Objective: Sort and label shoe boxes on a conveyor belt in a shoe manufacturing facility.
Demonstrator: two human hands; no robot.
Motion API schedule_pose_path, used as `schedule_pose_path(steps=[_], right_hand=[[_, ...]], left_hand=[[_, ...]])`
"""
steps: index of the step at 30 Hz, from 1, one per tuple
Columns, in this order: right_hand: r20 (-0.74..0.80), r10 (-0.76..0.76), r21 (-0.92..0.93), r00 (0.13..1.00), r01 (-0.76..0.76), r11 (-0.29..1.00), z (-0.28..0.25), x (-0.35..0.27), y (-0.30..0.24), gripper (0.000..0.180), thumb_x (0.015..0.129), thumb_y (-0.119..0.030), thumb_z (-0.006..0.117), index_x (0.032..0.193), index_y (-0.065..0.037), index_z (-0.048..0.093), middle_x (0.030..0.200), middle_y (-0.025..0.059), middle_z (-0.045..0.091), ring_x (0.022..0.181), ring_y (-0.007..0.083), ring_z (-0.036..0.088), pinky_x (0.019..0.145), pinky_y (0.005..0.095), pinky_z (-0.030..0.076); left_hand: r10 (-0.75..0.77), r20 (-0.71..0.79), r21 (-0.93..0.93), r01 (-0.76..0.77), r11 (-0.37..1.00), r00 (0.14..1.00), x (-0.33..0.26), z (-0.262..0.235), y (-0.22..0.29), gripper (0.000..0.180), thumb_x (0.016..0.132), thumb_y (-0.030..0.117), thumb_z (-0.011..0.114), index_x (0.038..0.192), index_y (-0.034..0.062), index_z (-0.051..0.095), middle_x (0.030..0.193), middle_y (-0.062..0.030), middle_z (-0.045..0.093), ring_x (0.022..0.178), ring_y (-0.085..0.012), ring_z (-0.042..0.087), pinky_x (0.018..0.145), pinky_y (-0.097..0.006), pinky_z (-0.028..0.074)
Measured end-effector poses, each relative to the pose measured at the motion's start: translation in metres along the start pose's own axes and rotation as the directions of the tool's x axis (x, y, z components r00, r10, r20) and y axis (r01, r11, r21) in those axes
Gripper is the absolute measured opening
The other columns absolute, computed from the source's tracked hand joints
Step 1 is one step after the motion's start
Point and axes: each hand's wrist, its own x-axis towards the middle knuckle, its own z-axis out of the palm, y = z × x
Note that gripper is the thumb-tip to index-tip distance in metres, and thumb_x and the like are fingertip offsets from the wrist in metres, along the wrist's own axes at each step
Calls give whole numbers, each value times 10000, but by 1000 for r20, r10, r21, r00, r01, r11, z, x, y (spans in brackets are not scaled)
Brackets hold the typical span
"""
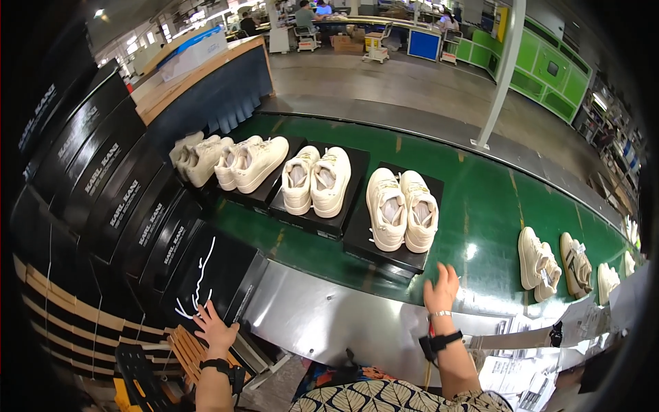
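My left hand (217, 331) has its fingers spread beside a black shoebox (223, 264) with white brush-like lines on its top; whether it touches the box I cannot tell. Over the front edge of the green conveyor belt, my right hand (441, 290) is raised with its fingers stretched out and holds nothing. Closest to it is a pair of cream sneakers (386, 216) standing on a black shoebox (355, 240). Left of that pair, another cream pair (331, 184) rests on its own black box, with further cream pairs (257, 165) beyond.
Stacked black shoeboxes (113, 172) rise on the left. Along the right of the green belt (473, 206) stand more shoes (537, 264), near papers (511, 371). A metal ledge (302, 309) runs in front. A white post (504, 75) stands behind the belt; several people work far back.
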Motion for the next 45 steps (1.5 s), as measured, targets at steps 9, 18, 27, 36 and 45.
schedule_pose_path(steps=[9, 18, 27, 36, 45], right_hand=[[290, 463, -379, 837, -344, 859, -39, -105, 41, 737, 590, -329, 715, 1256, -161, 450, 1127, 179, 506, 1057, 366, 462, 893, 473, 381], [301, -3, 552, 954, -171, 816, -102, -25, -78, 552, 780, -200, 551, 1301, -77, 417, 1033, 222, 604, 920, 347, 603, 805, 403, 463], [242, 67, 556, 968, -195, 808, -58, 58, -116, 376, 885, -268, 511, 1158, -11, 486, 744, 136, 618, 630, 211, 595, 606, 342, 474], [502, -105, 691, 859, -325, 646, -16, 30, -14, 500, 827, -149, 523, 1306, -57, 410, 948, 25, 597, 571, 62, 489, 454, 205, 354], [405, -193, 164, 894, 136, 977, 13, -68, 14, 707, 695, -72, 650, 1326, -1, 340, 1176, 232, 502, 1089, 386, 469, 930, 426, 380]], left_hand=[[16, -18, -4, -16, 1000, 1000, 2, -2, 1, 1012, 634, 286, 745, 1425, 160, 126, 1476, -184, 91, 1336, -462, 71, 979, -695, 141], [12, -18, -13, -12, 1000, 1000, -1, -5, 0, 1004, 644, 272, 740, 1428, 172, 122, 1477, -181, 89, 1338, -462, 71, 985, -689, 140], [42, -95, -11, -43, 999, 995, 3, -5, -6, 954, 629, 300, 743, 1399, 155, 198, 1454, -188, 158, 1317, -470, 121, 960, -695, 164], [89, -299, 66, -73, 995, 950, -3, 17, -3, 875, 616, 270, 720, 1366, 172, 280, 1416, -175, 267, 1287, -472, 208, 926, -701, 231], [34, -79, -4, -35, 999, 996, -16, -14, -13, 854, 696, 147, 636, 1420, 172, 185, 1473, -179, 174, 1327, -478, 136, 966, -705, 163]])
